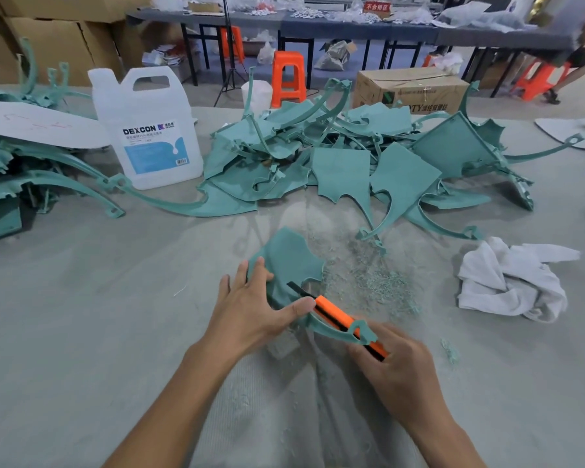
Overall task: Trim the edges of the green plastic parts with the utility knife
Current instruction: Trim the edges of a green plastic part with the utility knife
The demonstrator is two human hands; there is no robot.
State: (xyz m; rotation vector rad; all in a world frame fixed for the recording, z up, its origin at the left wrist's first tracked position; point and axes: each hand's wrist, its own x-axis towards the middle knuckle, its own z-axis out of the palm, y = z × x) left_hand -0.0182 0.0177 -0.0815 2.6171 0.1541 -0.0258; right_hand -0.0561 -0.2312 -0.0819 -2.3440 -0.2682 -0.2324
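A green wing-shaped plastic part (289, 256) lies on the grey table cover in front of me. My left hand (250, 309) holds it, fingers over its left edge and thumb on its lower rim. My right hand (395, 363) grips an orange utility knife (338, 319), its dark blade lying against the part's lower edge near a notch. The part's curved arm with a loop end (360, 332) crosses over the knife handle. A big pile of green parts (345, 157) fills the middle of the table, and a second stack of parts (17, 170) sits at far left.
A white plastic jug (149, 130) labelled DEXCON stands left of the pile. A crumpled white cloth (510, 282) lies at right. Green shavings (368, 275) are scattered beside the part. A cardboard box (409, 89), orange stools and long tables stand beyond.
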